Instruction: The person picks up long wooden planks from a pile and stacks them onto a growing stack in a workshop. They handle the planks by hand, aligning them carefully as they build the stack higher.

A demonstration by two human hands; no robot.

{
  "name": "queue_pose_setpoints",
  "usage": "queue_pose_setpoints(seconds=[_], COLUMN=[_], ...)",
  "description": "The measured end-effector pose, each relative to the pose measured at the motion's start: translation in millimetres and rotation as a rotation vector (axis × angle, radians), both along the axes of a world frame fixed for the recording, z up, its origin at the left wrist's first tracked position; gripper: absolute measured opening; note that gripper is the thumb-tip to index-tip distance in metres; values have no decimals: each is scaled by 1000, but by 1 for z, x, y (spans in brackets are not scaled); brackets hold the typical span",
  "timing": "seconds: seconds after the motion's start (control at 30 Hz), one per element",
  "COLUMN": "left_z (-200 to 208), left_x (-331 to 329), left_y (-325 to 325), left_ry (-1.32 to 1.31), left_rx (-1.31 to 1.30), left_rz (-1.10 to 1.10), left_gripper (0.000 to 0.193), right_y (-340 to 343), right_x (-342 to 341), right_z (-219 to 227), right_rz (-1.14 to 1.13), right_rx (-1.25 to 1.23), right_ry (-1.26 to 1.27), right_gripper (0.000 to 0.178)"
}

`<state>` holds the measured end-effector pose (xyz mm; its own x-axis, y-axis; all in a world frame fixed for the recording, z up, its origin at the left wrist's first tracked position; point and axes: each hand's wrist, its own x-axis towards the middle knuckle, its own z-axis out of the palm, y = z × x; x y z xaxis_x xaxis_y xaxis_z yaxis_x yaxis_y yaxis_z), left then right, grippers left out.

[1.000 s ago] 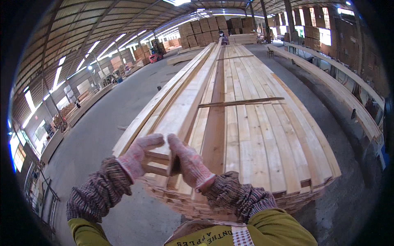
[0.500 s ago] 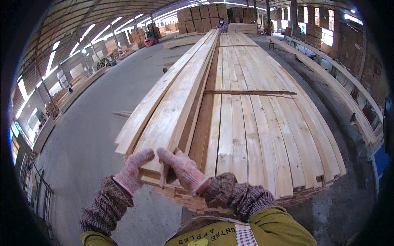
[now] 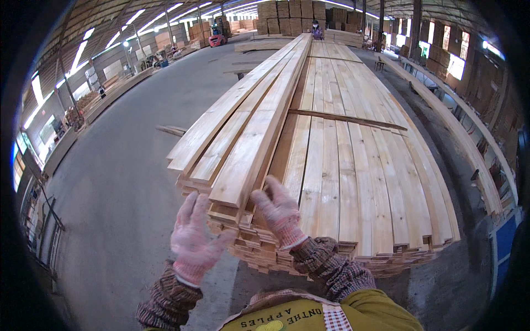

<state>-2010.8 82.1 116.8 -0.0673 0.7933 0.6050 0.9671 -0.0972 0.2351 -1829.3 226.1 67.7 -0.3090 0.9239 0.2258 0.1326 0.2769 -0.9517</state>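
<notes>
The board (image 3: 248, 160) lies on the left part of the stack (image 3: 342, 193), on top of other timber, its long axis running the stack's length from the near end to the far end, where a co-worker (image 3: 317, 32) shows. Two narrower-looking boards (image 3: 215, 160) lie beside it, toward the stack's left edge.

The right hand (image 3: 279, 215) is the nearer one: it is over the stack's near end, just right of the board, its fingers pointing along the stack, thumb and forefinger parted. Whether a fingertip touches the board's side cannot be told. The left hand (image 3: 196, 240) is just off the stack's near left corner, palm turned toward it, thumb wide of the fingers and nothing between them. From those fingers, the board's end lies ahead and to the right. A thin stick (image 3: 350, 119) lies crosswise on the stack, well beyond both hands.
</notes>
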Motion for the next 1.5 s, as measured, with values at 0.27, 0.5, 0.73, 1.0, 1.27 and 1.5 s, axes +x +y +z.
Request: queue_pose_setpoints(seconds=[0.27, 0.5, 0.73, 1.0, 1.27, 1.5], left_z=[-19, -28, -24, -25, -20, -61], left_x=[-5, -32, -30, -20, 3, 143], left_y=[61, 80, 80, 75, 56, 23], left_ry=[134, 142, 57, 3, 24, -411], left_rx=[248, 249, 307, 283, 304, 262], left_rz=[-180, -320, -381, -350, -240, -379], left_gripper=[79, 59, 53, 54, 48, 41], right_y=[44, 47, 50, 82, -63, -223], right_x=[-80, -90, -80, -90, 76, 289], right_z=[-64, -76, -10, -76, -126, -160], right_rz=[-168, -99, -25, -81, -85, -552], right_rx=[347, 139, -207, -114, -457, -792], right_ry=[219, 318, 656, 364, 532, 839], right_gripper=[57, 51, 53, 55, 74, 41])
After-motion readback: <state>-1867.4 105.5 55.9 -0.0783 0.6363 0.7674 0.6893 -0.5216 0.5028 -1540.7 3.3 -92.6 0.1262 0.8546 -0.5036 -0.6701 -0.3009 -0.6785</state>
